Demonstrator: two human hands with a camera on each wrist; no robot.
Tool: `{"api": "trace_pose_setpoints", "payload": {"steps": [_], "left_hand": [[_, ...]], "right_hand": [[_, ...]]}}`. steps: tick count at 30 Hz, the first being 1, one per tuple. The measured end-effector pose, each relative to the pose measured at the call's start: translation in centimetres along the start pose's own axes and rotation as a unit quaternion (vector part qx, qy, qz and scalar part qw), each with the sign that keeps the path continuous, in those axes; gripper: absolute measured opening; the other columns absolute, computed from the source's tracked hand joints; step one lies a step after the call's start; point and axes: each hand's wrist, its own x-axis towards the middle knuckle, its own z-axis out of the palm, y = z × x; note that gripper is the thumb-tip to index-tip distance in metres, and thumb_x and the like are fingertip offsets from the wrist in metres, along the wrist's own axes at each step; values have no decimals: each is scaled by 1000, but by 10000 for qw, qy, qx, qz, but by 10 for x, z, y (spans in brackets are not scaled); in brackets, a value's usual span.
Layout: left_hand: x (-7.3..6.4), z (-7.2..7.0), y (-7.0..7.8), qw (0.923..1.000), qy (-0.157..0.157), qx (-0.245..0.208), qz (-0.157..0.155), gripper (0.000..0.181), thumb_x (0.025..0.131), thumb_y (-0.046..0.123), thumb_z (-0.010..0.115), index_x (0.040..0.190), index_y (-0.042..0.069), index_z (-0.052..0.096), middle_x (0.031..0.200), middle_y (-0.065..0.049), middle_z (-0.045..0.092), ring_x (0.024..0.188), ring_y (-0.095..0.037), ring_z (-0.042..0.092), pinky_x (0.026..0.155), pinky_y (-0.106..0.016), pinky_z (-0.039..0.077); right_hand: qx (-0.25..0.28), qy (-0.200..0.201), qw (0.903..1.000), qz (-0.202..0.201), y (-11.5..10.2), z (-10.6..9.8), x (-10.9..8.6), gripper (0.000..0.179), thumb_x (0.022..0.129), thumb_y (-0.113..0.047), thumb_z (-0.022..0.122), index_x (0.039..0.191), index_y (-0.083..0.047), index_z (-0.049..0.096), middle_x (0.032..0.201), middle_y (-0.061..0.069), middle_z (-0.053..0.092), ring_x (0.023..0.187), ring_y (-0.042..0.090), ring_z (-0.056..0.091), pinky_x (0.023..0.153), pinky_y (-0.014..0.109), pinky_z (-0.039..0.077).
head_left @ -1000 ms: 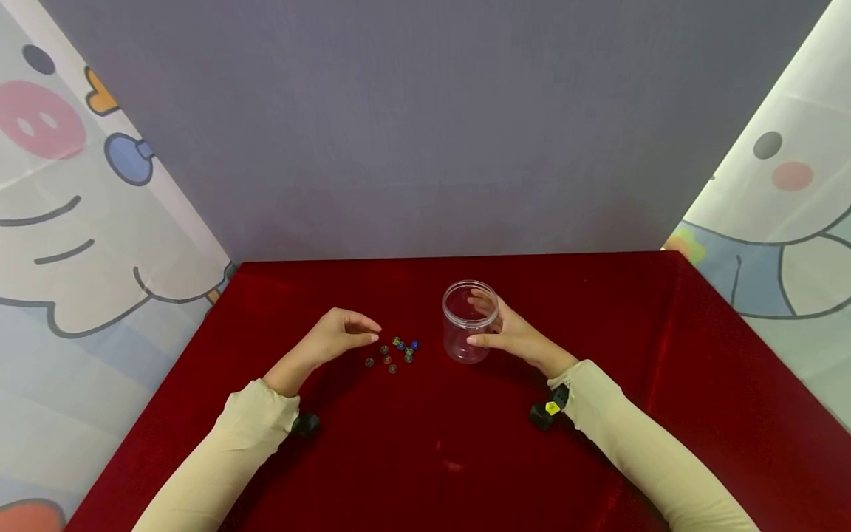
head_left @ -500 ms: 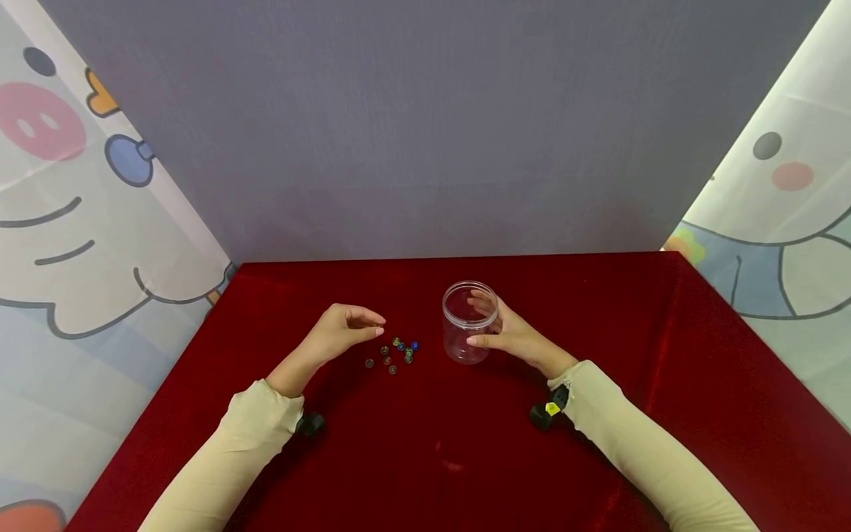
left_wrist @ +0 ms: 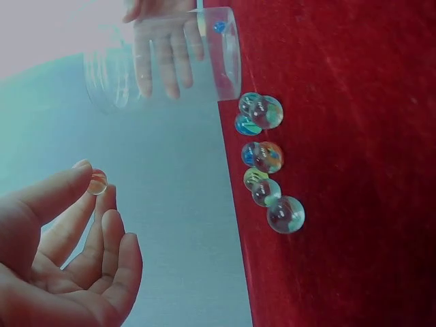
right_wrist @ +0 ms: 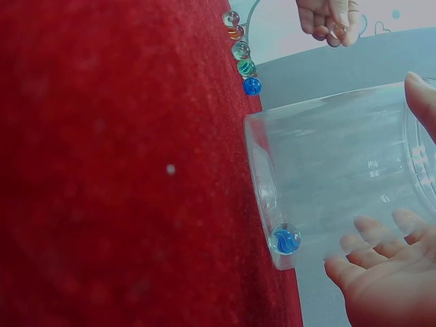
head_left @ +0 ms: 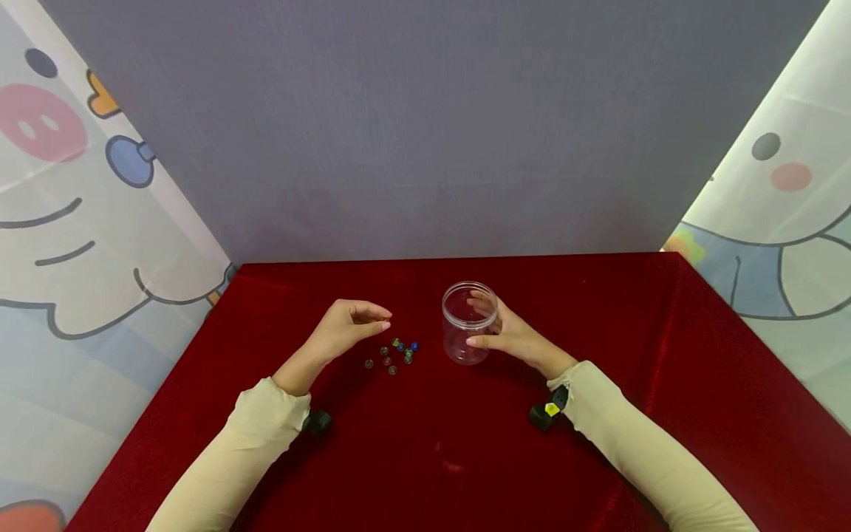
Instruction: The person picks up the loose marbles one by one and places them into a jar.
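Between thumb and fingertip, my left hand (head_left: pixel 342 329) pinches a clear marble (left_wrist: pixel 98 182) with an orange swirl, raised above the table to the left of the jar. My right hand (head_left: pixel 518 340) grips an open clear plastic jar (head_left: pixel 457 341) from its right side, thumb in front and fingers behind. The jar stands upright on the red cloth. Inside it, at the bottom, lies a marble with a blue swirl (right_wrist: pixel 285 238). Several loose glass marbles, among them a large clear one (left_wrist: pixel 285 214) and a blue one (head_left: pixel 414 346), lie just below my left hand.
Red velvety cloth (head_left: pixel 425 458) covers the table. A grey panel (head_left: pixel 425 148) rises behind its back edge, and printed cartoon curtains (head_left: pixel 100 207) hang at both sides. Each wrist carries a small black camera (head_left: pixel 541 416).
My left hand has risen and moved right, toward the jar, with the marble in its fingertips. The right hand and the jar have stayed in place.
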Motion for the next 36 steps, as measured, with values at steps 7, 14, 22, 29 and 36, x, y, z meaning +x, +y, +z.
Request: {"api": "trace_pose_setpoints", "payload": {"steps": [7, 14, 22, 29, 36], "left_hand": [[0, 4, 6, 9997, 49, -154, 161, 24, 87, 12, 68, 107, -1, 69, 100, -12, 69, 84, -23, 63, 76, -43, 53], [4, 8, 6, 9997, 118, -153, 175, 25, 87, 12, 68, 107, -3, 68, 99, -11, 70, 84, -25, 63, 76, -48, 52], [8, 14, 12, 9996, 193, -162, 111, 20, 88, 12, 67, 105, 3, 71, 99, -10, 70, 82, -18, 63, 79, -51, 51], [12, 18, 14, 9993, 231, -254, 137, 20, 88, 12, 67, 105, 2, 70, 98, -9, 70, 82, -20, 62, 78, -51, 51], [17, 22, 17, 9990, 226, -321, 226, 19, 87, 13, 68, 104, 5, 71, 98, -9, 69, 83, -20, 61, 77, -50, 51]], "right_hand": [[33, 10, 10000, -13, 0, 0, 0, 91, 79, -18, 77, 148, -11, 17, 151, 16, 26, 140, 35, 20, 110, 56, 19], [55, -20, 10000, -34, -1, 1, 0, 91, 80, -17, 76, 148, -11, 17, 151, 16, 25, 140, 35, 20, 110, 56, 19], [7, -12, 10000, -24, 0, 0, 0, 92, 80, -19, 76, 149, -10, 16, 152, 16, 25, 140, 34, 20, 110, 55, 19], [54, -37, 10000, -57, 0, 0, 0, 91, 80, -19, 76, 148, -11, 17, 151, 17, 25, 140, 36, 20, 109, 56, 19], [50, -42, 10000, -36, 0, 0, 1, 90, 80, -18, 76, 148, -12, 17, 151, 15, 25, 140, 35, 20, 110, 55, 19]]}}
